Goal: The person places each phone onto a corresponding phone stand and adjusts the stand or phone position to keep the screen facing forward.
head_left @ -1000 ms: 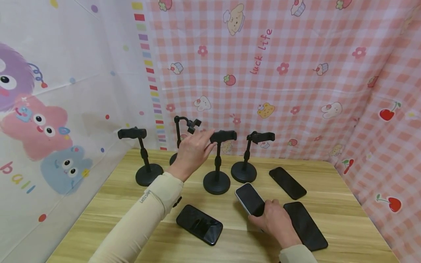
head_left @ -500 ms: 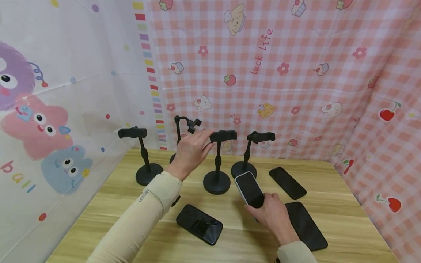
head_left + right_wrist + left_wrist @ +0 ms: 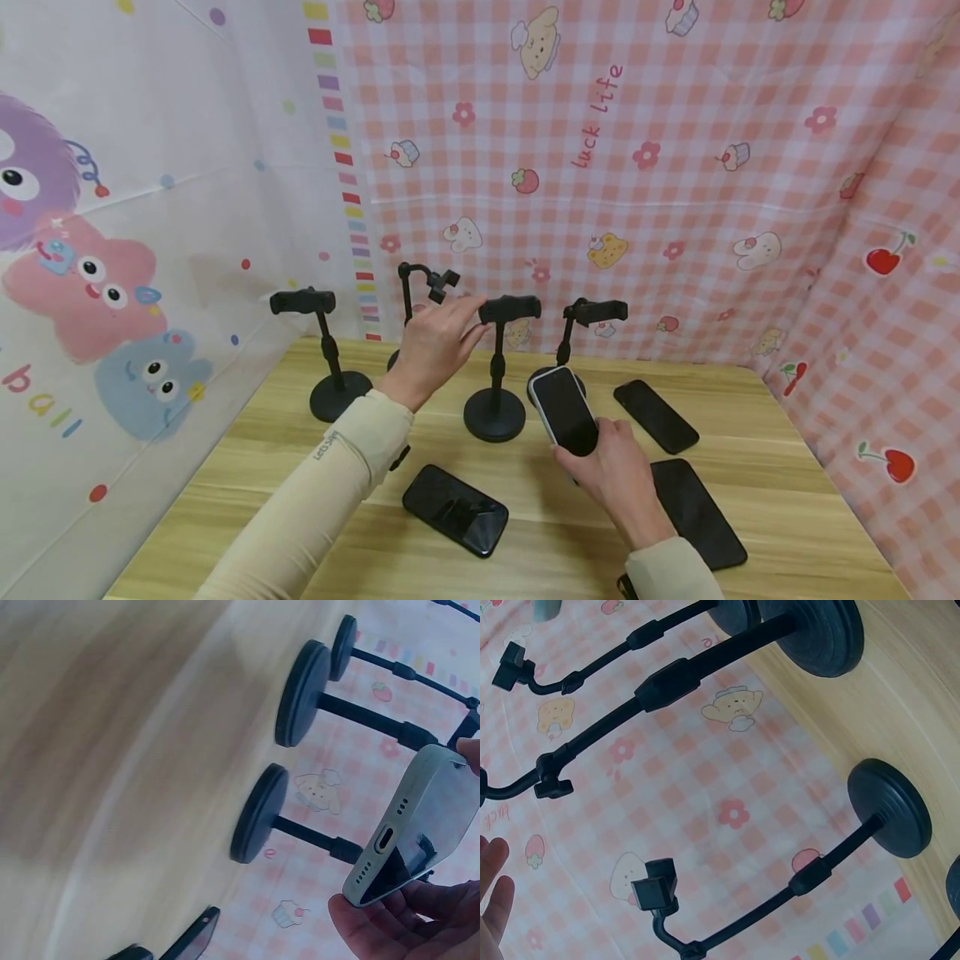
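My right hand (image 3: 618, 479) grips a phone in a white case (image 3: 564, 411) by its lower end, screen up, raised off the table. In the right wrist view the phone's bottom edge (image 3: 386, 838) with its charging port faces the camera, thumb and fingers on opposite sides. My left hand (image 3: 435, 346) holds the left end of the clamp (image 3: 510, 309) on the middle black phone stand, fingertips right at it. In the left wrist view only some fingers (image 3: 496, 900) show at the edge, beside that stand's bent neck (image 3: 514, 789). The stand is upright on its round base (image 3: 494, 415).
Other stands are a left one (image 3: 340, 397), a back one (image 3: 441, 286) and a right one (image 3: 597, 312) behind the held phone. Dark phones lie at front (image 3: 455, 511), right (image 3: 699, 514) and back right (image 3: 656, 417). Checked cloth (image 3: 645, 100) hangs behind the wooden table (image 3: 780, 450).
My right hand has lifted the white-cased phone up and away from me, so it now overlaps the right stand's base. My left hand has stayed at the middle stand's clamp.
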### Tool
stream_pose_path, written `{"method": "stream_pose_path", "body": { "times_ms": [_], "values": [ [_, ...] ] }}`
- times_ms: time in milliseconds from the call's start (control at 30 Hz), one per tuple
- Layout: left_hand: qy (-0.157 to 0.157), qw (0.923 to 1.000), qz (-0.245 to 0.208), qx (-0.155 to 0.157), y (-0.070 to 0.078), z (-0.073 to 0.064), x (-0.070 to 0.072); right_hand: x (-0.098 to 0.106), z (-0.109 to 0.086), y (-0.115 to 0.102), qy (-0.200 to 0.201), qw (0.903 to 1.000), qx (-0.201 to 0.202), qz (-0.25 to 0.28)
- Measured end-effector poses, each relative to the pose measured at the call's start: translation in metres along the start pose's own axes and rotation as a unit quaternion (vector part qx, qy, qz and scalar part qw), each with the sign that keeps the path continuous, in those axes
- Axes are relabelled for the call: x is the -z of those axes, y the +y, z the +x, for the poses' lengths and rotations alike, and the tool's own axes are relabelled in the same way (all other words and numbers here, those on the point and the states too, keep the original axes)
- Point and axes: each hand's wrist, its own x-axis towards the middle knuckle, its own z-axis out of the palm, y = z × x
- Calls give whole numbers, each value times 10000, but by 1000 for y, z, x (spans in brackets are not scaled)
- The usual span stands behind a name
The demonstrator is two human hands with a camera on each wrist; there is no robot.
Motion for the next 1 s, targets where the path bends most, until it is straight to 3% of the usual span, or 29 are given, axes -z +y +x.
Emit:
{"method": "stream_pose_path", "body": {
  "times_ms": [567, 1000],
  "values": [
    [-4, 10000, -60, 48, 2, 2, -1, 22, 3, -28, 548, 9965, 267, 570],
    [-13, 9999, -22, 105, 2, 0, -1, 26, 4, -51, 1047, 9851, 585, 1229]
  ]
}}
